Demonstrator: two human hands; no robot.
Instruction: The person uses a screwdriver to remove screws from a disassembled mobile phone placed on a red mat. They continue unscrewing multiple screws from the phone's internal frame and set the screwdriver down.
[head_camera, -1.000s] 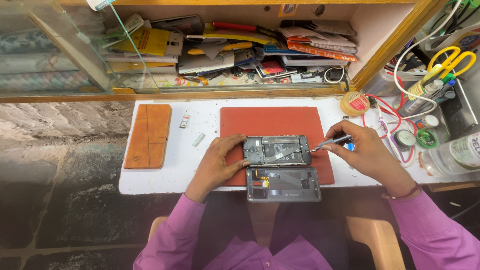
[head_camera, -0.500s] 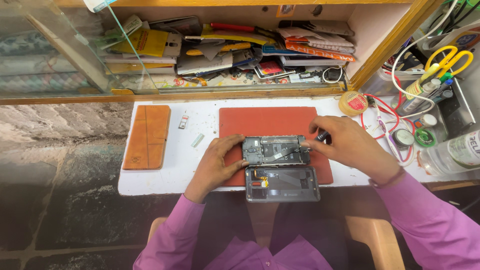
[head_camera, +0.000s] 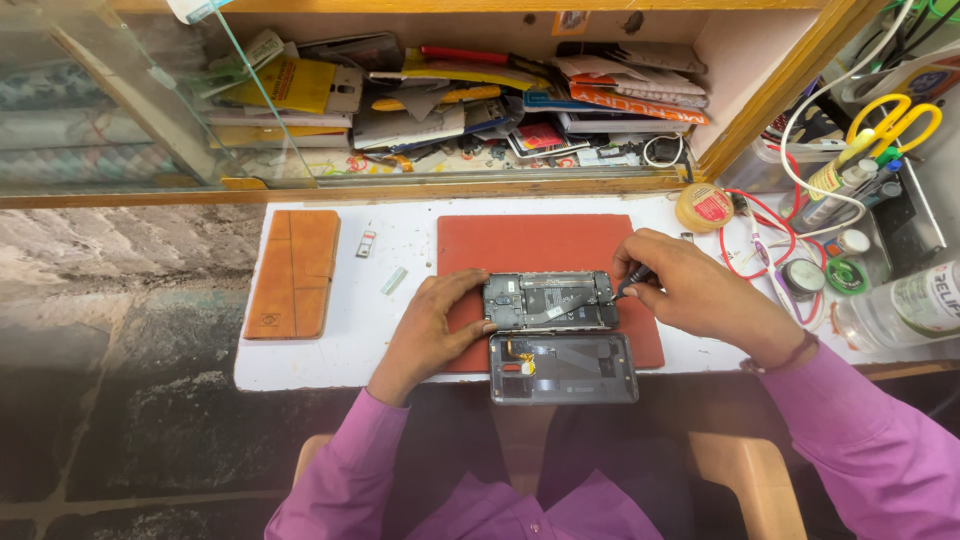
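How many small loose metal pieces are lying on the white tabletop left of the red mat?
2: one small silver tray beside the brown leather case, one silver strip nearer the red mat. Others may be hidden.

This is a small phone-repair stall or workshop. An opened phone (head_camera: 549, 301) with its back cover (head_camera: 563, 368) off lies on a red work mat (head_camera: 540, 245) on the white desk (head_camera: 330, 340). Behind it, a glass-fronted shelf (head_camera: 450, 105) is crammed with phone parts and packets, and at right a tray (head_camera: 900, 200) holds scissors (head_camera: 893, 120), wires and bottles.
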